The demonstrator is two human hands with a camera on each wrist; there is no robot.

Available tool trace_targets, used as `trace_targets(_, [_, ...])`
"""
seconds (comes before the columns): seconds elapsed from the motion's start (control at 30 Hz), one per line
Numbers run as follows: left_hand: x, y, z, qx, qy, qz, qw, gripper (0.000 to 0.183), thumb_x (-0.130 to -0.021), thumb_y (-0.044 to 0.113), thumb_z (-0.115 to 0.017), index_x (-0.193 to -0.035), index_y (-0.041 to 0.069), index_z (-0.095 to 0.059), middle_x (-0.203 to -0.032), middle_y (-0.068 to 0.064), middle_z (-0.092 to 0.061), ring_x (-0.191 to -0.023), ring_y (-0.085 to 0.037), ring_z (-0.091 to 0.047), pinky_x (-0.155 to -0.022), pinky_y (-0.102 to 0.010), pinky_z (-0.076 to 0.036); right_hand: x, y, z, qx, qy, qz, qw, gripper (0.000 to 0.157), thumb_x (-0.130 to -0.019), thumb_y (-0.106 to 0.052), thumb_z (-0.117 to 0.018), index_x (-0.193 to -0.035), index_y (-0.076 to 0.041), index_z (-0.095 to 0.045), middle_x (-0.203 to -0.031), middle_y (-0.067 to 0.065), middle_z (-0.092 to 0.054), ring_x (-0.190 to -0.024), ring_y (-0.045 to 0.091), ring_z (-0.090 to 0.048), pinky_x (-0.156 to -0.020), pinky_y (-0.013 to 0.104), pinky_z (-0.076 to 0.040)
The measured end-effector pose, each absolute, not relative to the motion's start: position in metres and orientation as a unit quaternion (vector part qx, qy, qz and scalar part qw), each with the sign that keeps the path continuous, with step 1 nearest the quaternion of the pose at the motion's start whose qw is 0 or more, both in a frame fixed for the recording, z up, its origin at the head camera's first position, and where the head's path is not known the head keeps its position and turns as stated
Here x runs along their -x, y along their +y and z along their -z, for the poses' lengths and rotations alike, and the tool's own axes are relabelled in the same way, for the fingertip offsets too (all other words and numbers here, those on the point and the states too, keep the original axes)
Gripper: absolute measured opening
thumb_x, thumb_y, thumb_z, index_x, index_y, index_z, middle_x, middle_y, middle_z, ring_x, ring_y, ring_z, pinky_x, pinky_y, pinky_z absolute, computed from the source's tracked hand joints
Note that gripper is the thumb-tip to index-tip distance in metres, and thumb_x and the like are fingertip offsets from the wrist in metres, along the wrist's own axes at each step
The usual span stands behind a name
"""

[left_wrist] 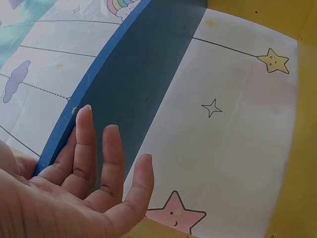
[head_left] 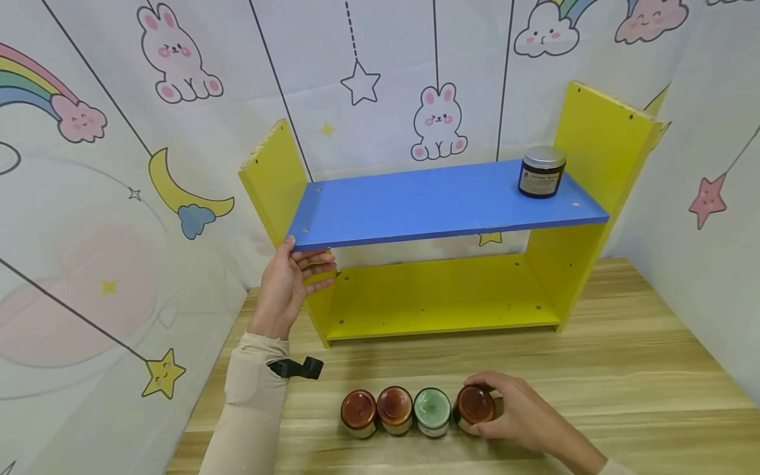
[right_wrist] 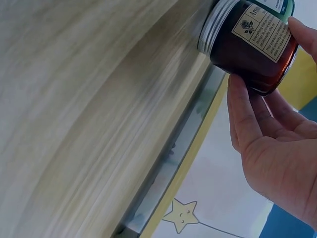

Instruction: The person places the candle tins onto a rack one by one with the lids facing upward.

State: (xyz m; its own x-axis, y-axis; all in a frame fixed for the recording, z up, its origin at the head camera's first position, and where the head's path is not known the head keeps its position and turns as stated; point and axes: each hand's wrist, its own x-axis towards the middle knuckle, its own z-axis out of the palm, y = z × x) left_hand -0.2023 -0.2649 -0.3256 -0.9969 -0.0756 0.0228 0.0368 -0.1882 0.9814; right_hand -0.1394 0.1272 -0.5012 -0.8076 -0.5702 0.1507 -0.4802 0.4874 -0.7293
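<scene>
At the left front corner of the blue shelf board (head_left: 415, 204), my left hand (head_left: 287, 284) pinches the edge. In the left wrist view its thumb side lies on one face and the fingers (left_wrist: 113, 158) extend along the other. Down on the table my right hand (head_left: 522, 412) holds an amber glass jar (head_left: 476, 404) between thumb and fingers. Seen from the right wrist, that jar (right_wrist: 252, 47) has a cream label and its silver lid faces the wooden table, so it stands upside down. Left of it are a green jar (head_left: 432, 409) and two more amber jars, one being the leftmost jar (head_left: 359, 412).
A dark jar with a silver lid (head_left: 542, 173) stands upright on the blue board's right end. The yellow side panels (head_left: 600, 145) rise above the board, and a yellow bottom shelf (head_left: 433, 293) lies beneath. Behind hangs a white cloth (head_left: 380, 39) printed with rabbits and stars.
</scene>
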Motion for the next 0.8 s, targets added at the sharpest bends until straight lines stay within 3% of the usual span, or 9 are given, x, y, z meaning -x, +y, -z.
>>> trace_targets(0.23, [0.203,-0.265,0.326,-0.014,-0.639,0.768,0.038,0.058,-0.111,0.047,-0.023,-0.122,0.003,-0.059,-0.094,0.001,-0.075,-0.095,-0.019,-0.069,-0.094,-0.046,-0.053,0.138,0.133,0.497,0.301,0.861,0.405,0.058,0.06,-0.075,-0.041,-0.09,-0.123,-0.015,-0.065,-0.113,-0.01,-0.069,-0.099,0.01,-0.065,-0.082,0.029,-0.056])
trace_targets(0.8, [0.203,-0.265,0.324,-0.02,-0.636,0.771,0.036,0.059,-0.111,0.047,-0.023,-0.12,0.003,-0.06,-0.093,0.002,-0.075,-0.093,-0.018,-0.07,-0.093,-0.046,-0.053,0.137,0.146,0.498,0.289,0.842,0.449,0.079,0.058,-0.076,-0.034,-0.09,-0.121,-0.013,-0.062,-0.117,0.002,-0.067,-0.103,0.02,-0.069,-0.085,0.035,-0.058])
